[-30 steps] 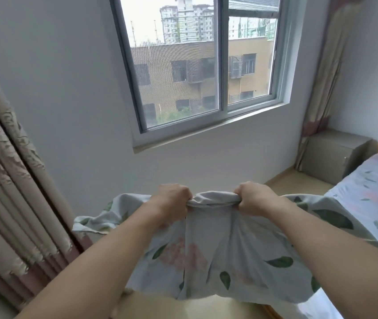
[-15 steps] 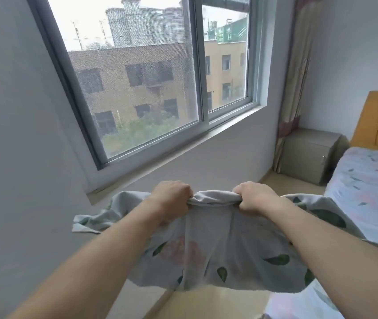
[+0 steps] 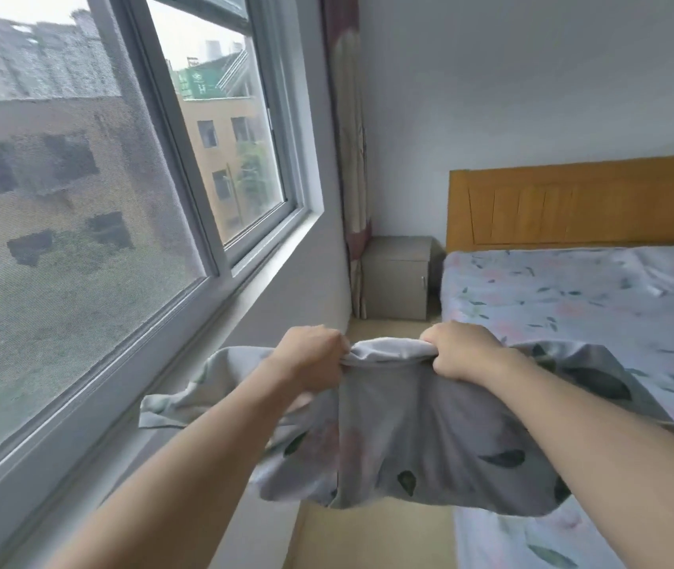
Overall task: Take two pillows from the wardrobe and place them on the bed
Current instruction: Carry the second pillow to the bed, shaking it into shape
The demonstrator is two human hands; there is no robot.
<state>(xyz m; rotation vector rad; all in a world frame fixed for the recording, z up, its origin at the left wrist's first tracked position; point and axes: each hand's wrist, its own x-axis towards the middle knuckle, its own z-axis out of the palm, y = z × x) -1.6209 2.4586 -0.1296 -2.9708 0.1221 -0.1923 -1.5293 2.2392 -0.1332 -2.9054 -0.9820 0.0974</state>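
A person is standing in a bedroom, both bare arms reaching forward, carrying a pillow (image 3: 421, 429) in a grey-blue case printed with dark green leaves and faint pink blooms. The left hand (image 3: 310, 357) is clenching the top edge of the pillow, fingers curled tight over the bunched cloth. The right hand (image 3: 460, 349) is doing the same just beside it, at about 3 o'clock from the left, with a short band of gathered fabric stretching between the two fists. The pillow is hanging below the hands, in the air, its body sagging toward 6 o'clock and its corners flaring out to 9 o'clock and 3 o'clock. Its right part is overlapping the near edge of the bed (image 3: 598, 305) in the view; whether it is touching the sheet cannot be told. The bed, covered in a matching floral sheet, is lying at 3 o'clock, with a wooden headboard (image 3: 581, 203) at its far end, around 1 o'clock. A grey bedside cabinet (image 3: 396, 277) is standing at 12 o'clock, between the bed and a patterned curtain (image 3: 347, 158) hanging in the corner. A large sliding window (image 3: 130, 190) is filling the wall from 9 to 11 o'clock, with buildings showing through the glass
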